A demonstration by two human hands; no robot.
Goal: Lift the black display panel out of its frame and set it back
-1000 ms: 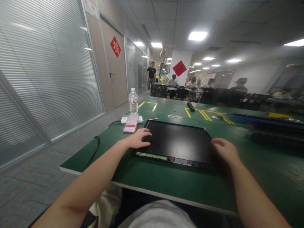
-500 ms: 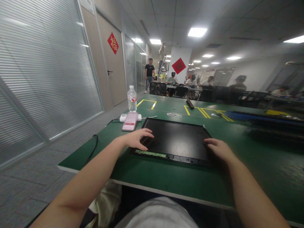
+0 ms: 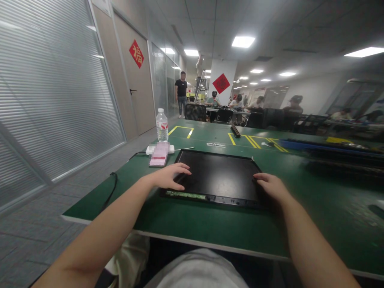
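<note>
- Your left hand (image 3: 168, 177) is over the left edge of the black panel (image 3: 220, 174), fingers and thumb spread apart with a gap between them.
- Your right hand (image 3: 274, 187) is at the panel's right edge, fingertips against or just over the rim; you can't tell from here whether it grips.
- The panel lies flat on the green desk (image 3: 210, 230) between your hands, with a green circuit strip (image 3: 186, 195) along the left part of its near edge.
- Closest to your left hand among the other things is the phone (image 3: 158, 161), beyond the panel's left side and partly blurred out.
- The phone overlaps a white block (image 3: 171, 149) in your view; a thin white cable (image 3: 186, 149) runs right from there, past the panel's far left corner.
- A clear bottle (image 3: 162, 129) stands upright behind these.
- A black strap (image 3: 111, 190) lies by the desk's left edge, beyond your left forearm.
- Past the panel's far edge are small pale scraps (image 3: 216, 145), yellow tape outlines and a dark slotted bar (image 3: 235, 131).
- Far right, a long blue item (image 3: 295, 145) and dark, blurred pieces take up desk space, well apart from your right hand.
</note>
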